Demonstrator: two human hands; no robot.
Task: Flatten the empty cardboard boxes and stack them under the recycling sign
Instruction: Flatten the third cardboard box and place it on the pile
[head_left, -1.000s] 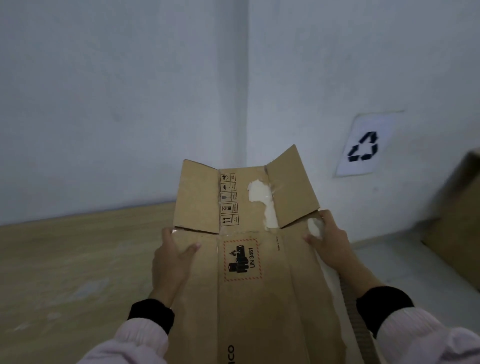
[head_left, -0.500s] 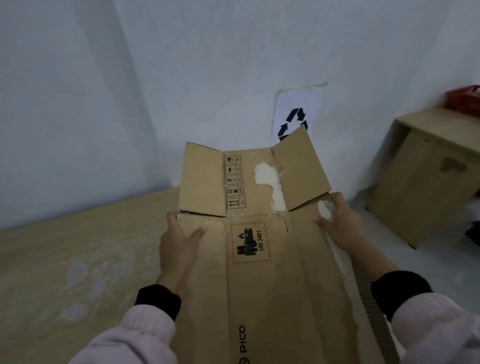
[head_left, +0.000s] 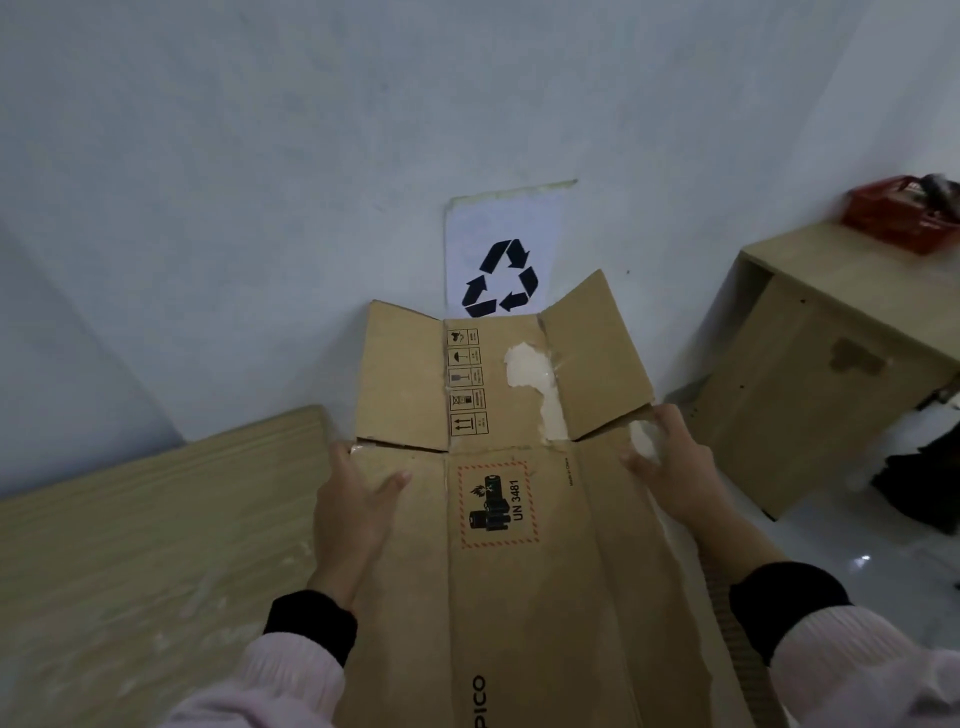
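A flattened brown cardboard box (head_left: 571, 571) with a UN 3481 label and torn white patches is held out in front of me. My left hand (head_left: 350, 514) grips its left edge, thumb on top. My right hand (head_left: 675, 467) grips its right edge near the flap fold. The box's top flaps stick up and point at the wall. Straight ahead on the white wall hangs the recycling sign (head_left: 501, 249), a white sheet with black arrows; the flaps cover its bottom edge.
A light wooden board (head_left: 130, 571) lies on the left along the wall. A wooden cabinet (head_left: 810, 374) stands at the right with a red basket (head_left: 904, 213) on top. A dark object (head_left: 924, 488) lies on the pale floor by the cabinet.
My view has swung right, so the recycling sign has moved from the right side to straight ahead above the box. Both hands keep the same grip on the box.
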